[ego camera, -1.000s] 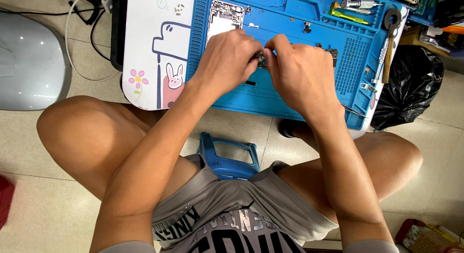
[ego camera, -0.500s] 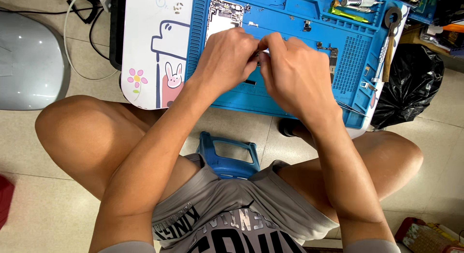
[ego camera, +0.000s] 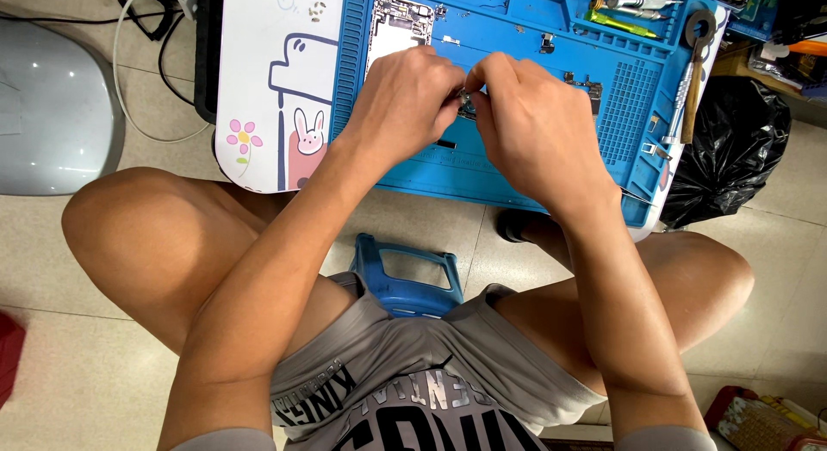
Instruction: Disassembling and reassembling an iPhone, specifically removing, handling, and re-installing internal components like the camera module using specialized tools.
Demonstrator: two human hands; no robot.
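Both hands are meeting over the middle of the blue mat (ego camera: 517, 171), at about 12 o'clock from the person's lap. The left hand (ego camera: 405, 102) and the right hand (ego camera: 534, 128) are pinching a small dark metal part (ego camera: 468, 104) between their fingertips; the fingers of both are curling tightly around it, thumbs and forefingers closing in from either side. The part is mostly hidden by the fingers, so its shape is hard to tell, and whether it is lifting off the mat or resting on it cannot be told.

At 11 o'clock from the hands, an opened phone shell (ego camera: 398, 29) is lying on the mat, its insides showing. At 2 o'clock, a small dark component (ego camera: 586, 85) is sitting on the mat near the right hand. Farther out at 2 o'clock, a screwdriver (ego camera: 689, 93) with a wooden handle is lying along the mat's right edge, and a green tool (ego camera: 620, 22) is resting in the top tray at 1 o'clock.

The mat is sitting on a white table (ego camera: 276, 80) with a cartoon rabbit and flower, at 9 o'clock from the hands. A black bag (ego camera: 732, 149) is lying on the floor at 3 o'clock. A blue stool (ego camera: 409, 287) is showing between the knees at 6 o'clock.
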